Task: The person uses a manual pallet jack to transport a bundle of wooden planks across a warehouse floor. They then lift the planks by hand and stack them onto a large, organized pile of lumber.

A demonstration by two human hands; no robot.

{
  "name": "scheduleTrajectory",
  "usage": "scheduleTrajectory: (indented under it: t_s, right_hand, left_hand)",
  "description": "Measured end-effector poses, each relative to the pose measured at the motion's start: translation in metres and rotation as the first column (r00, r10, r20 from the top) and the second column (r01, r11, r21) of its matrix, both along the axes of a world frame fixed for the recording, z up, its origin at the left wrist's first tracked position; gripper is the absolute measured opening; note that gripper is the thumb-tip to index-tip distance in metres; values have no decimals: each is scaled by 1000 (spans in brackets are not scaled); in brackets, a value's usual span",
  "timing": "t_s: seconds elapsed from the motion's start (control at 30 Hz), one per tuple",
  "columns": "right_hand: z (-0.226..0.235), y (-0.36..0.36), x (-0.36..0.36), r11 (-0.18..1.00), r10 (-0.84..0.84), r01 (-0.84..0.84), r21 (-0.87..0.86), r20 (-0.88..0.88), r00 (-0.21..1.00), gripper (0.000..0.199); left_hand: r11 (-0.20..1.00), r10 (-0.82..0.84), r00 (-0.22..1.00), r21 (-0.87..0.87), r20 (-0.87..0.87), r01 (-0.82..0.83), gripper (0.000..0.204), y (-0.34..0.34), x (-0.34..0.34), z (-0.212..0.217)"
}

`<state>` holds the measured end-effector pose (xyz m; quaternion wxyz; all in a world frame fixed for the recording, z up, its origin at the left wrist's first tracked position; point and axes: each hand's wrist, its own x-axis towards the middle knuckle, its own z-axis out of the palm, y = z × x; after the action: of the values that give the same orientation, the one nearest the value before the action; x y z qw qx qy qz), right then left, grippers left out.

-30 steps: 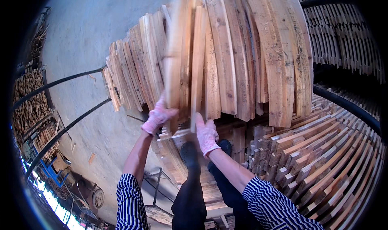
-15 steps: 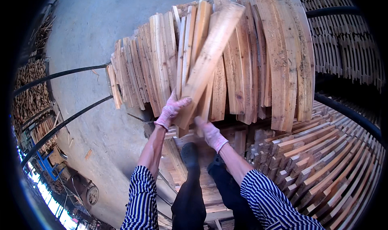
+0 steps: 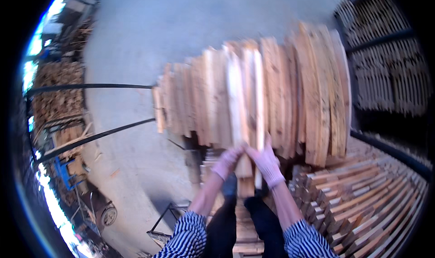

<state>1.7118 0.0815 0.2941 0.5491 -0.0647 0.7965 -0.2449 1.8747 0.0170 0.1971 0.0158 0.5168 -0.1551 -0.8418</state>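
Note:
Both my hands wear pale pink gloves and sit side by side at the near end of a row of wooden boards. My left hand is closed at the left side of a few boards whose near ends stick out toward me. From the right, my right hand grips the same boards, its thumb reaching across toward the left hand. Motion blur hides the exact finger contact. The rest of the row lies side by side beneath and around them, the boards pointing away from me.
Dark bars run out to the left of the row. Stacked narrow wood strips fill the lower right, with more racked strips behind. Concrete floor spreads at left, where a wheel and a wood pile stand.
The slanted board I held above the row now lies more in line with the others. My hands have come together, and the view has shifted, with the row appearing lower.

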Motion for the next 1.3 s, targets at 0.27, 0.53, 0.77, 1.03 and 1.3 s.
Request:
scheduleTrajectory:
  t_s: [0.27, 0.53, 0.77, 1.03, 1.3]
  right_hand:
    - [14, 63, 37, 741, -475, 663, -102, 619, 626, 47]
    - [263, 45, 42, 655, -361, 690, -308, 674, 644, 64]
    - [400, 71, 38, 672, -143, 488, -557, 548, 824, 80]
    - [512, 70, -20, 412, -187, 449, -793, 409, 893, 73]
    - [574, 132, -60, 436, -326, 317, -842, 181, 928, 93]
  left_hand:
    - [995, -92, 996, 27, -9, 92, 60, 34, 25, 205]
    - [854, -191, 981, -486, 44, 189, 101, 46, 26, 339]
    - [857, -134, 984, -512, -116, 56, 116, 21, 33, 510]
    - [668, -430, 877, -729, -212, 151, 91, -4, -9, 604]
    - [362, -651, 755, -907, -80, 215, 84, 33, -70, 777]
